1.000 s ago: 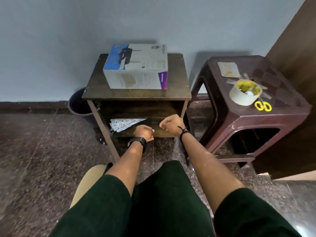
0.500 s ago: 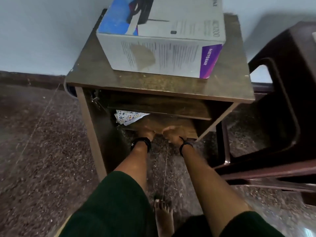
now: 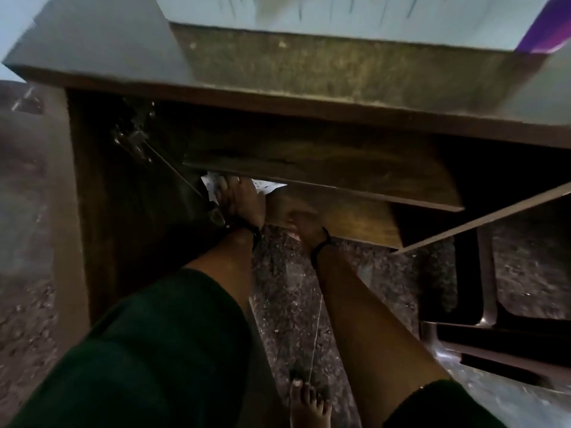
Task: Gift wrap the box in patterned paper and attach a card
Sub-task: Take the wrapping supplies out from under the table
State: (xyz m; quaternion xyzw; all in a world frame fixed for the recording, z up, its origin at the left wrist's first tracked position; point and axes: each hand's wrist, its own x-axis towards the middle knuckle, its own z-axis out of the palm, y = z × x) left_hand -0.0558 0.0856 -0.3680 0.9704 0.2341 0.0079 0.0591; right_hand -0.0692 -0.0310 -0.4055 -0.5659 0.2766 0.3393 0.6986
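**Hands under the counter, reaching for the paper**

Left hand [image 3: 242, 200] is pushed in under the counter [image 3: 324, 75], onto the lower shelf [image 3: 349, 216], its fingers lying over the patterned paper [image 3: 265, 187]; whether they actually pinch the sheet I cannot tell, since the fingertips vanish under the wooden panel above. A dark watch sits on that wrist. Right hand [image 3: 298, 222] rests just beside it at the front edge of the shelf, its fingers blurred and partly hidden (a thin black band circles this wrist), so its grip cannot be read either. Only a small white, printed corner of the paper shows, between the left hand and the panel.

Up on the counter top stands the box [image 3: 355, 17], white with a purple corner, cut off by the upper edge of the view. Dark green sleeves cover both upper arms. Below, a bare foot [image 3: 309, 407] stands on the speckled stone floor [image 3: 287, 291], and a dark brown plastic stool [image 3: 494, 332] stands close on the right.
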